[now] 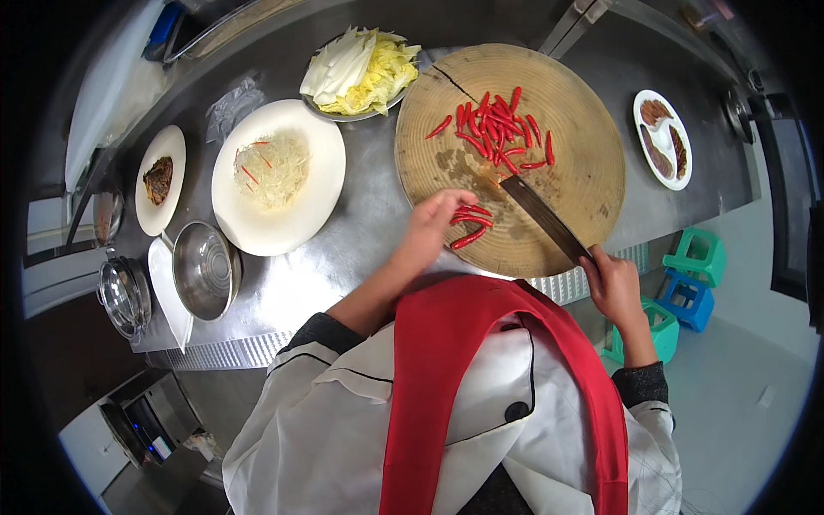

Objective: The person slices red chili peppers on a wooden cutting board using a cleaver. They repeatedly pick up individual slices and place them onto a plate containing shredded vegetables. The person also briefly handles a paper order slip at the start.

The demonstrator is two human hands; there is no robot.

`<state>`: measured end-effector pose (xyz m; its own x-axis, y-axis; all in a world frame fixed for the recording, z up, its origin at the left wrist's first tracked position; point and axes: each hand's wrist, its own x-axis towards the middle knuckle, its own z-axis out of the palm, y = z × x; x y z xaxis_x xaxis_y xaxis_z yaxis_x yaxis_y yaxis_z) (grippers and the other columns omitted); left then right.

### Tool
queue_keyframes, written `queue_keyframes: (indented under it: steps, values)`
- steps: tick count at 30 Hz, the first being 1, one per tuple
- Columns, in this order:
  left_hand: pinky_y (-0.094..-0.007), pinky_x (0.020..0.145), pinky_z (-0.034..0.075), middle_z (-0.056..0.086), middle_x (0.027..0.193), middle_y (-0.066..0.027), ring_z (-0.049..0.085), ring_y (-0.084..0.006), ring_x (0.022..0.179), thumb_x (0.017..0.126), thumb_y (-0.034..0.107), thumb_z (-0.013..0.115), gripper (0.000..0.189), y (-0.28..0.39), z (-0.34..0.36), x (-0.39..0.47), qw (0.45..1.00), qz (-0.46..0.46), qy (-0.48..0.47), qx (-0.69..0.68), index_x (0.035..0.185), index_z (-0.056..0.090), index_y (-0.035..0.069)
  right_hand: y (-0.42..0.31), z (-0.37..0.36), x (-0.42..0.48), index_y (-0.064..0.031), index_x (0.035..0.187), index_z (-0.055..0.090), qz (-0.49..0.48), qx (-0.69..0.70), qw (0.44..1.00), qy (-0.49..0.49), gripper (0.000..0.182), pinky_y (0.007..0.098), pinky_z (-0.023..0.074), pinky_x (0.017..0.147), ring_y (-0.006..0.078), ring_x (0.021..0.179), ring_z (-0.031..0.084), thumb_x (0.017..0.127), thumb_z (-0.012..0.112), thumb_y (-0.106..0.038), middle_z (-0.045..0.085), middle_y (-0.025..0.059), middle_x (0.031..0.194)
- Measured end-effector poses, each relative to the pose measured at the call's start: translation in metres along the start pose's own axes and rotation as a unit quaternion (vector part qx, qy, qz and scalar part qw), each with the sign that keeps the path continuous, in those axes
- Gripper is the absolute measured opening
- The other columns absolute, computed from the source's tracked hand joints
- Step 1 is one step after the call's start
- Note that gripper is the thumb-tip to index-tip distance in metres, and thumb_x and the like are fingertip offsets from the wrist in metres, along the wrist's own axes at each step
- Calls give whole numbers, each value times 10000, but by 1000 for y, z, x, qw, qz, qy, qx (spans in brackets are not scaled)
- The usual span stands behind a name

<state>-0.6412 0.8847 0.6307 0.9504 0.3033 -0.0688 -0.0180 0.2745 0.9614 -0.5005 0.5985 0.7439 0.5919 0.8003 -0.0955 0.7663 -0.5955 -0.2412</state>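
Note:
A thick round wooden chopping block [586, 129] bears a heap of whole red chilies [499, 125] near its middle. My right hand [608, 283] grips the handle end of a kitchen cleaver [544, 219], whose dark blade lies slantwise over the block with its far end just below the heap. At the block's near left edge is my left hand [438, 225], fingers bent beside several separate red chilies [470, 238]; whether the fingertips hold one cannot be told. Wet patches and small chili bits show between the heap and the blade.
On the steel table [367, 193] stand a bowl of cut napa cabbage [360, 74], a white oval plate of pale shreds [277, 174], a smaller plate with dark food [158, 180], a steel bowl [206, 270], glass lids [122, 296] and, far right, a divided plate [663, 140]. Plastic stools [695, 257] stand below.

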Motion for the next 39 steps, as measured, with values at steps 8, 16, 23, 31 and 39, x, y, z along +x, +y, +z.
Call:
queue_keyframes:
  steps: [8, 16, 23, 31, 39]
  values:
    - [-394, 1109, 384, 596, 1305, -208, 539, -287, 1260, 1084, 402, 252, 589, 24, 2, 2, 975, -98, 18, -197, 1307, 516, -76, 8, 29, -11, -43, 849, 546, 33, 4, 999, -17, 209, 530, 434, 552, 438, 623, 591, 942, 610, -219, 594, 208, 638]
    - [-440, 1095, 363, 530, 1337, -212, 503, -373, 1239, 959, 168, 567, 439, -3, -24, 2, 844, 191, 301, 400, 1343, 481, -25, 9, 38, -22, -41, 941, 593, 17, 13, 1000, 20, 152, 518, 455, 555, 421, 642, 623, 943, 610, -192, 625, 224, 685]
    - [-448, 1122, 340, 410, 1471, -244, 413, -402, 1327, 903, 202, 621, 660, -39, -33, -10, 856, 23, 258, 448, 1448, 354, -57, 8, 41, -18, -12, 915, 581, 48, 15, 999, -6, 179, 532, 438, 556, 458, 658, 610, 962, 592, -185, 606, 257, 681]
    - [-437, 1081, 373, 555, 1326, -179, 501, -367, 1243, 878, 120, 632, 405, -12, -48, -29, 861, 135, 316, 374, 1268, 577, 22, 17, 42, -15, -3, 892, 562, 15, 8, 1000, 6, 180, 537, 406, 535, 469, 638, 587, 962, 590, -166, 583, 263, 660]
    - [-425, 966, 428, 633, 1121, -158, 577, -353, 1095, 849, 12, 617, 236, 75, -224, -145, 594, 171, 612, 493, 1082, 633, 42, -2, 39, -1, 10, 907, 542, 4, 66, 996, 62, 193, 481, 350, 490, 457, 575, 535, 984, 575, -164, 531, 254, 619]
